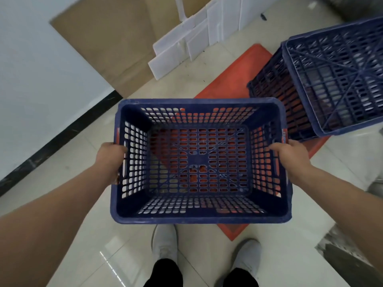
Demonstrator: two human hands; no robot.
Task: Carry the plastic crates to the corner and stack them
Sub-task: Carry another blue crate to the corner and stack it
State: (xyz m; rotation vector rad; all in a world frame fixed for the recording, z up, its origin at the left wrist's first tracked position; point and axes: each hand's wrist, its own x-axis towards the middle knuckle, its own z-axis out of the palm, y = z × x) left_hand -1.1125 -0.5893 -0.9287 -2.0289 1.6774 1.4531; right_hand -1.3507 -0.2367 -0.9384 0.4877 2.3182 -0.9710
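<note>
At 2 o'clock the second crate (335, 79) is cut by the right edge. The held crate (199, 216) hides much of the orange mat (236, 77) beneath it.

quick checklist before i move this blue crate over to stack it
1. Left rim of the held crate gripped by the left hand: ok.
2. Right rim gripped by the right hand: ok.
3. Nothing inside the held crate: ok.
4. The second crate faces the same way: not ok, it sits base up on the orange mat.
5. Floor between the two crates free of clutter: ok.
6. Room at the corner: cannot tell.
</note>
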